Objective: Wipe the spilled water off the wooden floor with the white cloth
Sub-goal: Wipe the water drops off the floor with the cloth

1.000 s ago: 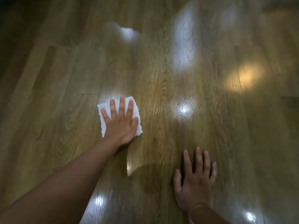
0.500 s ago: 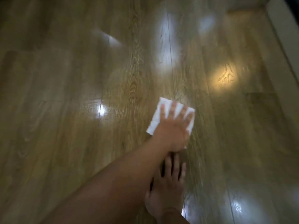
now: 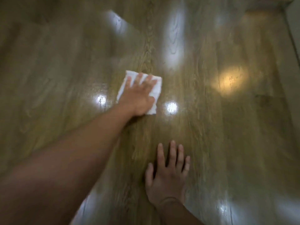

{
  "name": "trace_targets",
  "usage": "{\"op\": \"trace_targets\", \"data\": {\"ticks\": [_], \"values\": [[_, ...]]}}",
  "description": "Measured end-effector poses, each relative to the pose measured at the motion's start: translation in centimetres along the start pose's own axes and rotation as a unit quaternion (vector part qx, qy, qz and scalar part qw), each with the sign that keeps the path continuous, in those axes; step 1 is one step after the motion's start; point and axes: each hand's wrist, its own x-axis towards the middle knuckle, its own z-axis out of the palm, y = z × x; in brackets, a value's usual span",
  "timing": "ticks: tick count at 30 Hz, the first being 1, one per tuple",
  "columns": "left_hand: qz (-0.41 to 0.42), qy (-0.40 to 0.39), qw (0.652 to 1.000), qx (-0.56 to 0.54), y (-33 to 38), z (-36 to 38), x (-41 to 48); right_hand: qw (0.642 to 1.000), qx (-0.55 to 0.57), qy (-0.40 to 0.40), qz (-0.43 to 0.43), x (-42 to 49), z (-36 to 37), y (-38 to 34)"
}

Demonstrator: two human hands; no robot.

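Note:
The folded white cloth (image 3: 155, 92) lies flat on the wooden floor (image 3: 48, 78) near the middle of the view. My left hand (image 3: 138, 96) presses down on it with the palm flat and fingers spread over its top. My right hand (image 3: 167, 174) rests flat on the bare floor closer to me, fingers apart, holding nothing. The floor is glossy with bright light reflections around the cloth; the frame is blurred and I cannot make out where water lies.
A pale baseboard or wall edge (image 3: 293, 30) runs along the far right, with a light strip at the top right corner. Wooden planks stretch in every other direction.
My left hand slid the cloth from the left to the right across the floor, then back a little toward the middle. My right hand stayed planted on the floor.

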Motion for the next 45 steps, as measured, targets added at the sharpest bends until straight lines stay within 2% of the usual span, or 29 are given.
{"op": "trace_targets", "data": {"ticks": [2, 4, 6, 8, 10, 13, 15, 17, 19, 21, 23, 25, 27, 29, 32, 34, 35, 37, 39, 40, 42, 43, 45], "values": [[-0.106, -0.010, 0.994, -0.015, -7.3, -0.1, -2.9, 1.000, -0.008, -0.006, 0.004, 0.0, -0.3, -0.5], [-0.189, 0.002, 0.981, -0.041, -11.4, 0.5, -5.6, 1.000, -0.005, -0.013, 0.011, -0.1, -0.3, -0.6], [-0.256, 0.005, 0.964, -0.069, -11.4, 0.9, -6.2, 1.000, -0.012, -0.004, 0.005, 0.0, -0.1, -0.5], [-0.300, -0.007, 0.950, -0.088, -8.4, 0.5, -4.3, 1.000, -0.007, -0.003, 0.003, 0.0, -0.2, -0.6], [-0.238, -0.013, 0.967, -0.087, -3.8, 0.1, -1.6, 1.000, -0.015, 0.007, 0.005, 0.1, 0.0, -0.6], [0.001, -0.010, 0.999, -0.030, 6.7, 1.1, 0.5, 0.999, 0.006, 0.053, -0.006, 0.2, 0.4, -0.3], [0.156, -0.037, 0.987, 0.019, 12.6, 1.7, 0.1, 0.994, 0.013, 0.110, -0.017, 0.2, 1.0, 0.2], [0.223, -0.042, 0.973, 0.050, 13.4, 1.7, 0.0, 0.991, 0.015, 0.130, -0.023, 0.4, 1.3, 0.4], [0.215, -0.021, 0.976, 0.032, 10.3, 1.4, 0.8, 0.993, 0.002, 0.113, -0.019, 0.4, 1.4, 0.2], [0.138, 0.001, 0.990, -0.028, 5.1, 0.9, 1.4, 0.994, -0.010, 0.104, -0.016, 0.1, 1.2, -0.2], [0.008, 0.034, 0.998, -0.059, -2.1, 0.3, 1.3, 0.994, -0.013, 0.107, -0.014, 0.0, 1.2, -0.4], [-0.119, 0.037, 0.990, -0.061, -10.9, 0.2, -1.5, 0.994, -0.015, 0.107, -0.011, 0.0, 1.2, -0.2], [-0.236, 0.037, 0.968, -0.075, -19.1, 0.9, -7.1, 0.994, -0.010, 0.106, -0.007, -0.2, 1.2, -0.1], [-0.342, 0.049, 0.935, -0.086, -23.8, 2.3, -13.7, 0.994, 0.002, 0.107, -0.009, -0.1, 1.1, -0.5], [-0.428, 0.036, 0.900, -0.070, -21.9, 4.1, -17.8, 0.993, 0.005, 0.116, -0.007, -0.1, 1.1, -0.7], [-0.408, 0.032, 0.911, -0.056, -18.0, 3.7, -16.2, 0.994, 0.004, 0.113, -0.001, -0.1, 1.1, -0.6], [-0.356, 0.030, 0.933, -0.048, -15.7, 3.3, -14.8, 0.994, -0.001, 0.112, -0.001, -0.1, 1.1, -0.6], [-0.195, 0.026, 0.980, -0.040, -10.3, 3.3, -11.7, 0.992, -0.012, 0.126, 0.000, -0.2, 1.4, -0.7], [-0.058, 0.001, 0.998, -0.023, -5.9, 3.5, -10.1, 0.987, -0.029, 0.156, 0.001, -0.4, 1.9, -0.6], [-0.025, 0.001, 1.000, -0.015, -5.5, 3.6, -10.0, 0.986, -0.028, 0.167, -0.003, -0.4, 2.1, -0.6], [-0.010, 0.030, 0.999, -0.017, -7.7, 3.6, -10.6, 0.986, -0.022, 0.164, -0.005, -0.2, 2.0, -0.6], [-0.028, 0.044, 0.998, -0.025, -9.7, 3.8, -11.6, 0.988, -0.020, 0.152, -0.002, -0.1, 1.9, -0.6], [-0.133, 0.061, 0.988, -0.046, -15.1, 4.7, -14.8, 0.993, -0.011, 0.118, 0.007, -0.2, 1.4, -0.6]]}}
